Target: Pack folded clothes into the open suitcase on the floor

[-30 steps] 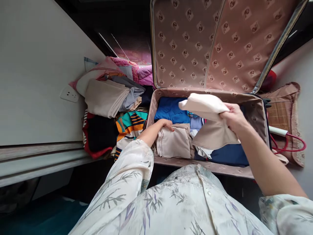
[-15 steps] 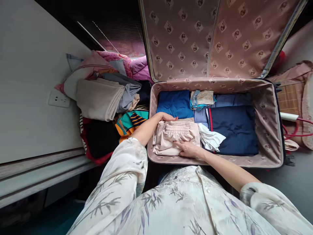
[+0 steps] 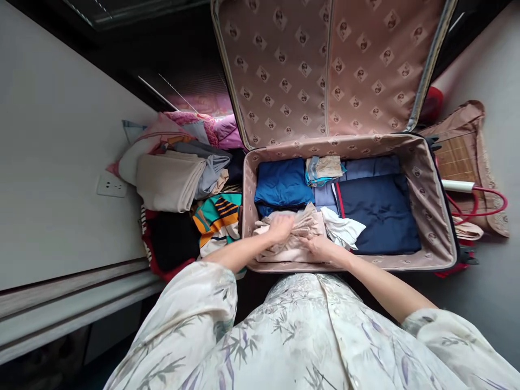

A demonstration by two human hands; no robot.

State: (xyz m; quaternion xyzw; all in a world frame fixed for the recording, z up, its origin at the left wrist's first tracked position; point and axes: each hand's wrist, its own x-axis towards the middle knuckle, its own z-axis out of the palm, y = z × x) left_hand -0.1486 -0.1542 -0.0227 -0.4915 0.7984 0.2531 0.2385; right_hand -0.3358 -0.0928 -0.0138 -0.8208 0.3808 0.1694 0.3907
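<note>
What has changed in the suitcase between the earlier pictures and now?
The right hand has lowered the beige elastic-waisted garment, first held up over the suitcase, into its left front part and now rests on it. The left hand has moved from the garment's back edge onto it; the waistband, laid out earlier, is bunched. The blue folded garment, striped-edged navy garment and white cloth stayed put.

The suitcase [image 3: 426,208] is lined in dusty pink, patterned with pale diamonds, each marked with a dark emblem. Inside the suitcase, pale pink-beige garments [image 3: 289,254], a royal-blue bundle [image 3: 284,181], a white cloth [image 3: 343,227] and a navy garment [image 3: 379,216] edged in red and white are seen. Left of the suitcase, a striped garment [image 3: 223,216] is coloured orange, teal, dark and cream. Before the suitcase, a white shirt [image 3: 292,336] is printed with grey and purple leaves.
</note>
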